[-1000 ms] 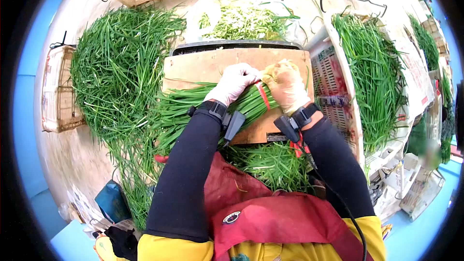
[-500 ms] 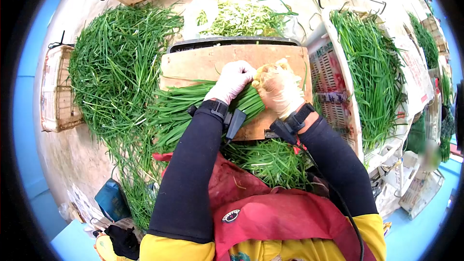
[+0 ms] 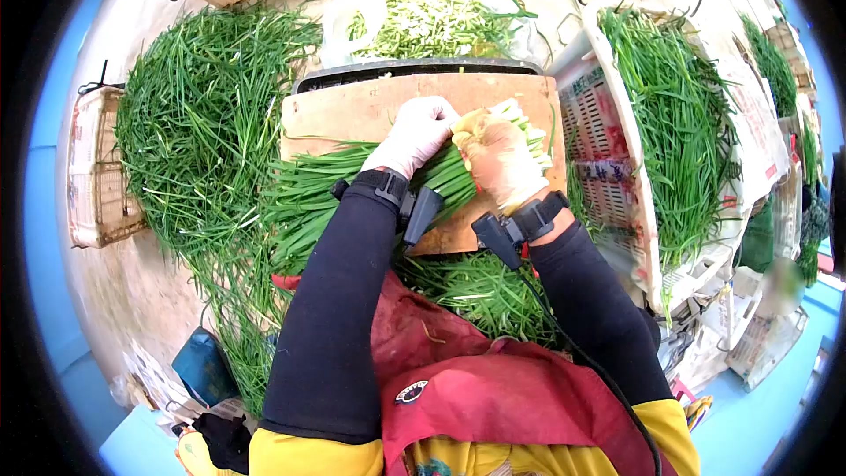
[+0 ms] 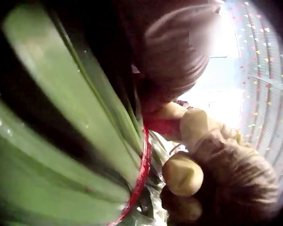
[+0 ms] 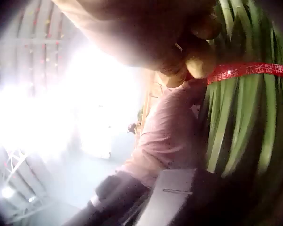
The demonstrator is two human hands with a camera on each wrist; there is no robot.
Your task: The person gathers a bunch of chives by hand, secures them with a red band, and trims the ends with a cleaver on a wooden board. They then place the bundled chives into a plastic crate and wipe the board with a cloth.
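Since a second ago, the right hand [image 3: 500, 157] has come along the bundle toward the left hand [image 3: 412, 137], and the pale stalk ends [image 3: 533, 137] now show beyond it. From my distant place, I see as the largest thing a loose heap of garlic chives [image 3: 207, 115] on the left. A plastic crate [image 3: 606, 128] filled with more chives [image 3: 665, 115] stands on the right. Between them is the wooden board [image 3: 339, 110], with pale trimmings [image 3: 441, 22] behind it. The chive bundle [image 3: 322, 189] lies across this board, under both gloved hands. The smallest is the printed red tape [image 5: 250, 70], which goes around the bundle. The right fingers are curled and pinch this tape; the left fingers, curled together, hold it also, but their tips are partly hidden.
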